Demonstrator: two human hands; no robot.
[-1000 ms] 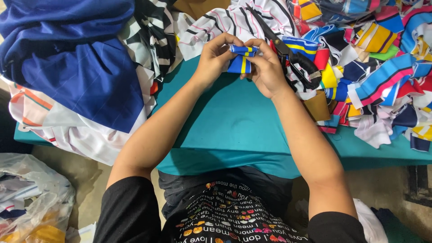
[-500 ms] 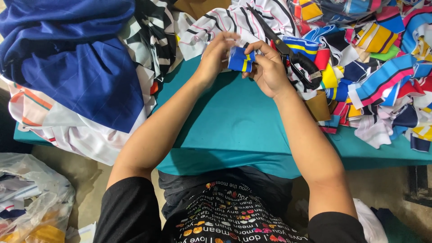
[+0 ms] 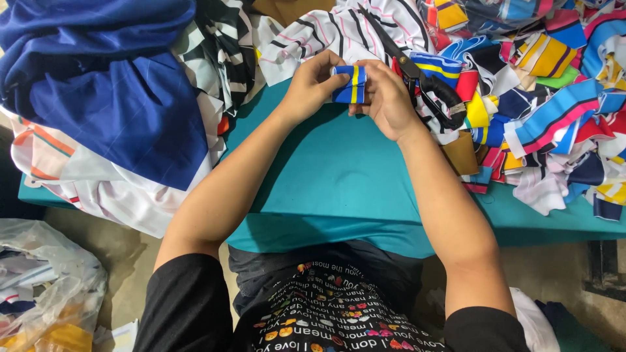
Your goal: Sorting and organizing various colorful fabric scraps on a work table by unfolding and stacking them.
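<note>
Both hands are up over the far side of the teal table [image 3: 339, 195], and between them sits a small folded cloth strip [image 3: 349, 85], blue with a yellow band and thin white lines. The left hand [image 3: 313, 85] pinches the strip's left edge, fingers curled around it with the thumb on top; the right hand [image 3: 385, 98] grips the right edge the same way, knuckles toward the camera. So the strip lies squarely between the two hands, touching both, held just above the table rather than resting on it. Just to the right of the right hand lies a pair of black-handled scissors [image 3: 430, 88], blades pointing away over the striped white cloth [image 3: 339, 32] at the table's far edge. Farther right on the table is a heap of colourful strips [image 3: 554, 111] (reds, blues, yellows, pinks, all tangled). On the table's left end a big blue garment [image 3: 111, 91] is draped over white cloth [image 3: 98, 182]. Down at the floor left of the table sits a clear plastic bag [image 3: 45, 287] of scraps.
</note>
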